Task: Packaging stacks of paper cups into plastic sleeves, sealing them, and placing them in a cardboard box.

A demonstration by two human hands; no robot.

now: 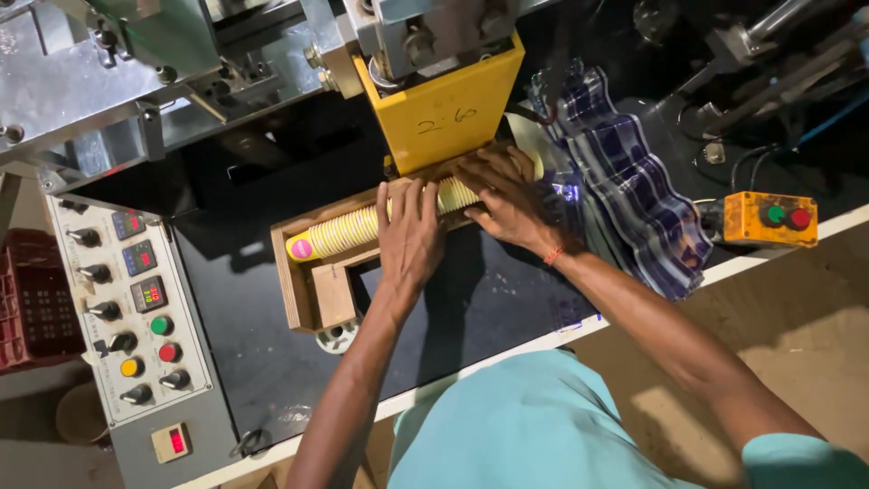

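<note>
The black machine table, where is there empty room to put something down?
The black machine table is bare between the grey control panel and the wooden trough, and below the trough toward the white front edge. It is crowded around the row of nested yellow paper cups, under the left hand and right hand, and by the checked blue cloth.

Warm, uneven light; glare on the steel housing (63,81) upper left; deep shadow upper right; focus fairly sharp.
</note>
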